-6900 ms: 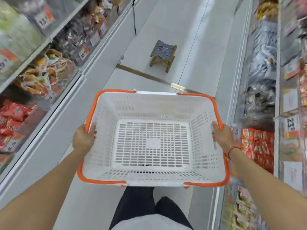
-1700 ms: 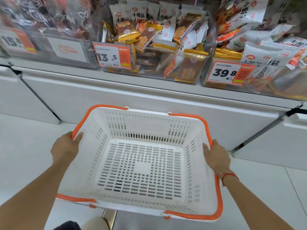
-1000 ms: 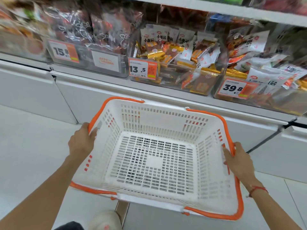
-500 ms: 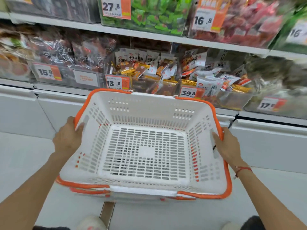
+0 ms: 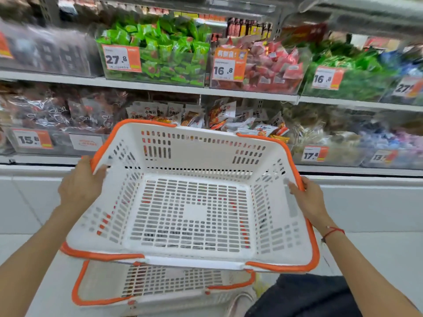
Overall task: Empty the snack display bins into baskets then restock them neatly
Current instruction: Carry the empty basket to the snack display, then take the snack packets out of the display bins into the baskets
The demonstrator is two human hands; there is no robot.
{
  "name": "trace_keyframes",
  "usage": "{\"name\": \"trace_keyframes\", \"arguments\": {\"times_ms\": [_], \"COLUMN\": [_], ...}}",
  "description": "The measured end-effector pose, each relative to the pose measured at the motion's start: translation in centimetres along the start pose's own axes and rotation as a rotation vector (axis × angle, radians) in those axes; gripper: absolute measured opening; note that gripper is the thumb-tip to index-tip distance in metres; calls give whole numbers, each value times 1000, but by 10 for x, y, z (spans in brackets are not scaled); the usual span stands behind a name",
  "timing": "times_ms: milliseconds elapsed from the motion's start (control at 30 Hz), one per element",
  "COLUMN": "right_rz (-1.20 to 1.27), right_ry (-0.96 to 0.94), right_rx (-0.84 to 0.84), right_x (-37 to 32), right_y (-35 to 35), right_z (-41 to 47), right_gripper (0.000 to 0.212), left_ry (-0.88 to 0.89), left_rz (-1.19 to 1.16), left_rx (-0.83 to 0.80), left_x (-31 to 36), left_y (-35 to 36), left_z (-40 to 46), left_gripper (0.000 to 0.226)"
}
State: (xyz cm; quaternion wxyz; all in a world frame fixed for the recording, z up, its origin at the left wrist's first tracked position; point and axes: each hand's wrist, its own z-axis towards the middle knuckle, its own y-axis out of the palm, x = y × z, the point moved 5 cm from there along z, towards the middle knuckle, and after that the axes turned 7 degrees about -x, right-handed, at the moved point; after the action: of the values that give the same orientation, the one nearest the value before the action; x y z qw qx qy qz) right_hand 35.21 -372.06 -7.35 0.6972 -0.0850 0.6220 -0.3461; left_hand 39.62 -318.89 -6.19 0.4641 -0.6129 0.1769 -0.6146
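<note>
I hold an empty white basket with orange rim in front of the snack shelves. My left hand grips its left rim and my right hand grips its right rim. A second white and orange basket shows below it, separated from the upper one. Behind the basket's far wall, a clear display bin holds white and orange snack packs, and the bin beside it holds mixed white and red packs. Their price tags are hidden by the basket.
Upper shelf bins hold green packs tagged 27.8 and pink-red packs tagged 16.8. A dark-packed bin tagged 15.8 is at lower left, a 17.8 bin at lower right. White cabinet front stands below; my dark trouser leg is bottom right.
The view has tilted up, showing the upper shelf. The upper basket has lifted off a second basket, which now shows well below it. Both hands keep their grip on the rims.
</note>
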Motion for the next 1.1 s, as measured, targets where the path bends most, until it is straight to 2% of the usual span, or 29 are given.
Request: {"name": "trace_keyframes", "arguments": {"times_ms": [167,300,467,600,667,833,967,1100], "right_rz": [27,-188,-341,-341,-351,-409,-348,-378], "right_ry": [32,12,69,140,171,272,377,454], "right_rx": [68,212,335,389,398,344,311,195], "right_x": [-7,0,30,73,99,173,240,297], "right_y": [-83,-156,-227,-269,-284,-287,-284,-269], "right_z": [-2,-8,-24,-36,-44,-50,-38,-14], "right_gripper": [14,15,14,17,12,8,7,8], "left_ry": [134,266,292,326,343,316,217,167], "left_rz": [-46,-128,-257,-323,-327,-268,-225,-81], "left_rx": [1,-61,-144,-187,-218,-314,-386,-435], "left_x": [73,131,195,236,250,258,240,216], "left_y": [-1,28,79,127,155,239,306,355], "left_z": [-5,-13,-42,-74,-90,-121,-134,-145], "left_gripper": [42,43,41,38,39,42,41,49]}}
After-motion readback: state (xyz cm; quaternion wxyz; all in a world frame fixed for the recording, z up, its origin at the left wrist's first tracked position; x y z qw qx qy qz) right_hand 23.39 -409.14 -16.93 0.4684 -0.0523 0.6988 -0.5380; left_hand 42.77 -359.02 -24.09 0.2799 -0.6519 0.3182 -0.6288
